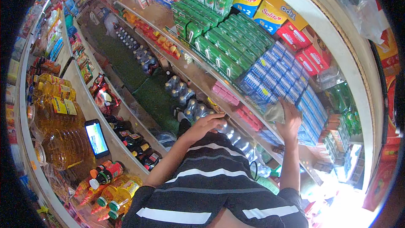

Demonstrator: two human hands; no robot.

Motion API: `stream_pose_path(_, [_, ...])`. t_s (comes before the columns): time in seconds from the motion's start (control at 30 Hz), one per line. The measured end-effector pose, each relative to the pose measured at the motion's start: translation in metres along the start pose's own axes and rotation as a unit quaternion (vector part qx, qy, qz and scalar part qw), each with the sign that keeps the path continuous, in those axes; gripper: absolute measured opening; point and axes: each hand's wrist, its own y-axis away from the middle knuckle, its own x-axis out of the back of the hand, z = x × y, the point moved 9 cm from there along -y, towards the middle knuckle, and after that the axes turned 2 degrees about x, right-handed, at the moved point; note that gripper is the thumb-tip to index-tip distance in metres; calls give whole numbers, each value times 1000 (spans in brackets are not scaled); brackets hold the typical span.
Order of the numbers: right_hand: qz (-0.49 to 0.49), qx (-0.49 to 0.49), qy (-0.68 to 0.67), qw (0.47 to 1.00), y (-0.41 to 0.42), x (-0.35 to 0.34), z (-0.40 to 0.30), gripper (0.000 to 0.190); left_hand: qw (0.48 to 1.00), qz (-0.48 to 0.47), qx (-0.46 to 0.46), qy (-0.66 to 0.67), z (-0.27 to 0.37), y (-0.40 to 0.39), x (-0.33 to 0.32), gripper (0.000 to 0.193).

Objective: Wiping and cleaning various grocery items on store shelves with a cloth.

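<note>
My right hand (289, 118) is closed on a pale folded cloth (274, 113) at the front edge of a shelf. Just beyond it stand stacked blue-and-white cartons (275, 72), with plastic-wrapped green Milo cartons (234, 44) farther along the same shelf. Nearer the middle, my left hand (210, 123) is raised in front of my body, its fingers partly bent; nothing shows in it. Below that hand are packs of capped bottles (194, 109) near the floor.
Across the aisle, large bottles of yellow oil (63, 133) and a lit phone (96, 138) stand on a shelf (90, 101). Dark sauce bottles (137, 142) fill the shelf below. Green matting (152, 98) covers the narrow aisle floor. Solite boxes (269, 15) stand behind the Milo cartons.
</note>
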Motion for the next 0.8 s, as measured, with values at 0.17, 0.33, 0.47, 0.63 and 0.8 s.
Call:
stream_pose_path(0.17, [33, 10, 71, 997, 3, 6, -11, 47, 999, 28, 3, -21, -4, 6, 13, 50])
stream_pose_path(0.33, [182, -175, -253, 934, 7, 43, 38, 29, 997, 67, 28, -8, -16, 5, 27, 43])
stream_pose_path(0.47, [62, -75, -94, 991, -28, 33, 13, 44, 997, 75, 32, -14, -16, 8, 27, 42])
stream_pose_path(0.63, [-2, -57, -9, 998, -40, -3, 4, 47, 994, 104, 39, -4, -20, 15, 30, 41])
stream_pose_path(0.8, [-44, -65, 15, 997, -58, -8, 0, 42, 991, 124, 43, -7, -27, 27, 37, 41])
